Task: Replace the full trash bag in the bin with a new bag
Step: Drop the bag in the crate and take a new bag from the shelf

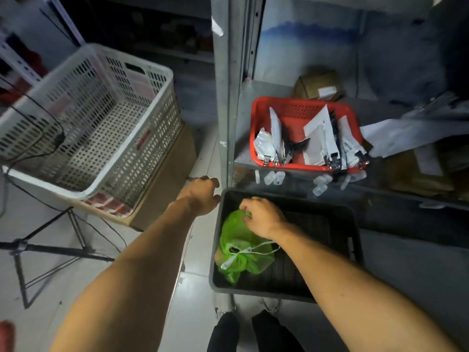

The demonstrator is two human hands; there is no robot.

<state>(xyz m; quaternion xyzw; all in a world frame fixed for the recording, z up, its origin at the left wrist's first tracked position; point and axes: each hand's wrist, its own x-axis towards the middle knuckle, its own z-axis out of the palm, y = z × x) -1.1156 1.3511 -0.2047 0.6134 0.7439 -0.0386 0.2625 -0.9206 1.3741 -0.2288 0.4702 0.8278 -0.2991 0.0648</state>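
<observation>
Right hand [264, 217] pinches green bag [238, 247] | left hand [203, 196] curled, state unclear | tiled floor [50, 224]

View: one head-worn wide-angle camera.
Facing: forward and steeply down, over both forearms.
Nearness: close above the black bin [352, 240] on the floor.
Edges: white basket [162, 128] at left, shelf with red basket [256, 107] at upper right.

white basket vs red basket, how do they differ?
The white basket is larger, tilted on a cardboard box on the floor; the red basket is smaller and sits flat on the metal shelf. The white one looks nearly bare inside; the red one holds packets and clips. Both are perforated plastic.
</observation>
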